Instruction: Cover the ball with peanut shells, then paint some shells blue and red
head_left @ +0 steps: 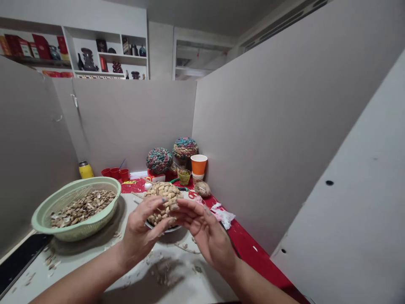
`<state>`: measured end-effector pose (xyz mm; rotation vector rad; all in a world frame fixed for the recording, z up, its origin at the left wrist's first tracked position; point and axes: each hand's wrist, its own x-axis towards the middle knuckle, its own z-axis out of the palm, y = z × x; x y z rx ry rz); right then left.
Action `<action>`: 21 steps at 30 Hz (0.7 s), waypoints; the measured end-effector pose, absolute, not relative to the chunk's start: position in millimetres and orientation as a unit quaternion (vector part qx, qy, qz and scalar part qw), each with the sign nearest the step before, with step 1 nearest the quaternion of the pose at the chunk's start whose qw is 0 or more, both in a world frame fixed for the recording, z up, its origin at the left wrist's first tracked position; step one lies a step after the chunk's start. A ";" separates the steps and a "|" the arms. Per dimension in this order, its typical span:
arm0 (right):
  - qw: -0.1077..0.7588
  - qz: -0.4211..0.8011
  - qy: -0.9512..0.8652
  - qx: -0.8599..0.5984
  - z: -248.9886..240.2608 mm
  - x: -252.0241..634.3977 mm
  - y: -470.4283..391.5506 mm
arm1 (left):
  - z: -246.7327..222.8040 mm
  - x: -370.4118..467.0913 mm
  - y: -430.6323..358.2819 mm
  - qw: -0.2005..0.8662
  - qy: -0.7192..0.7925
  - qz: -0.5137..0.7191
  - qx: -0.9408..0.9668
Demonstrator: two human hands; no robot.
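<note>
Both my hands, left hand point(141, 230) and right hand point(207, 232), pinch one peanut point(174, 207); peanut bowl point(163, 202) behind, shell basket point(77, 207) left; no readable writing.

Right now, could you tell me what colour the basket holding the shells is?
Pale green basket, clearest in the head view.

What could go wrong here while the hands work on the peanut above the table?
1. The left hand and right hand meet right before the heaped peanut bowl; a bump might spill peanuts.
2. Shell bits already lie on the table, away from the green basket; more may scatter.
</note>
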<state>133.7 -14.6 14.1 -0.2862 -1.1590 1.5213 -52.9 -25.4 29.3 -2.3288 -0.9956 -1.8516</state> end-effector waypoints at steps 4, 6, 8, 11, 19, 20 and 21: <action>0.541 0.681 -0.485 -0.088 8.1 134.6 -30.0 | 26.8 -43.6 -28.0 -0.001 -0.271 -0.585 -0.764; 0.535 0.687 -0.485 -0.074 7.1 137.5 -37.5 | 26.2 -41.7 -29.8 -0.022 -0.274 -0.592 -0.758; 0.535 0.683 -0.492 -0.064 6.9 141.9 -46.1 | 28.3 -40.9 -30.9 -0.089 -0.322 -0.622 -0.709; 0.549 0.661 -0.509 -0.050 6.6 150.6 -59.7 | 36.8 -40.8 -32.0 -0.198 -0.397 -0.660 -0.606; 0.563 0.645 -0.515 -0.042 -5.2 164.1 -65.6 | 43.0 -12.7 -52.2 -0.300 -0.369 -0.582 -0.660; 0.568 0.640 -0.517 -0.041 -7.7 166.2 -64.1 | 40.5 -8.0 -52.5 -0.300 -0.365 -0.577 -0.667; 0.571 0.631 -0.524 -0.042 -10.0 169.3 -62.7 | 38.0 -3.9 -51.5 -0.302 -0.364 -0.572 -0.671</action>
